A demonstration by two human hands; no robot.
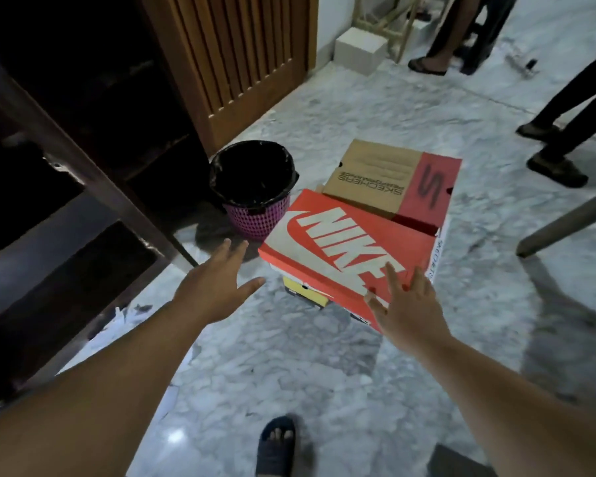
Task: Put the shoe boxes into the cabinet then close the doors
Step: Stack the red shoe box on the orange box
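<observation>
The dark wooden cabinet (83, 187) fills the left of the view, its slatted brown door (248, 63) swung open and its shelves too dim to read. On the grey marble floor (289, 373) beside it sits a stack of shoe boxes: a brown-and-red cardboard Skechers box (389, 184) at the back, an orange Nike shoe box with a white logo (338, 249) lying on top at the front, and under that a white-and-yellow box (305, 290), mostly hidden. A purple mesh waste bin with a black liner (255, 191) stands just left of the stack, near the cabinet.

Both hands are empty with fingers spread. The left hand (214, 284) hovers apart from the orange box's left edge; the right hand (406, 304) is over its near right corner, contact unclear.

The step looks like picking up the orange box. It should go best with 1 palm on each short end, lifted level so the lid stays seated and the boxes beneath do not shift, then carried wide of the bin.
</observation>
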